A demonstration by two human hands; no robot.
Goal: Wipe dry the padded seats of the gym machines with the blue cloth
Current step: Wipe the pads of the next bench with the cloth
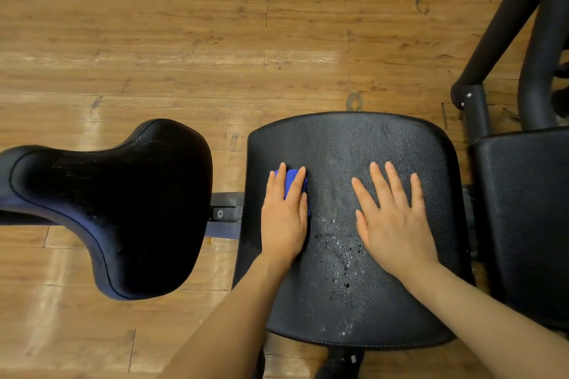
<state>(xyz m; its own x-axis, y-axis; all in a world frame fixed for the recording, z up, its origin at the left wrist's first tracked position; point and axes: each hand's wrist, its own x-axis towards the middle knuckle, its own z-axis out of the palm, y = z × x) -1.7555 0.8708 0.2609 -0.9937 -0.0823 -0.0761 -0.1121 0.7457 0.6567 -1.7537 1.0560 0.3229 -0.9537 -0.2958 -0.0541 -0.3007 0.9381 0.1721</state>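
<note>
Two hands lie on the middle padded seat (348,224), and only the left hand (284,218) has a grip of any kind: its fingers lie nearly straight over the bunched blue cloth (292,183), pressing it flat to the pad, not curling round it. The cloth peeks out between and beyond those fingers, at about nine o'clock on the seat, close to its left edge. The right hand (395,218) lies open and flat on the pad at about three o'clock, holding nothing, likely bracing. Between the two hands, running from the seat's centre toward six o'clock, sits a patch of water droplets (341,255); it lies at roughly four o'clock from the cloth, so the left hand is the one placed to sweep across and down into it. Farther out, a saddle-shaped seat (117,209) stands at nine o'clock, looking beaded with moisture, and another black pad (526,218) at three o'clock, over a wooden floor (184,40).
</note>
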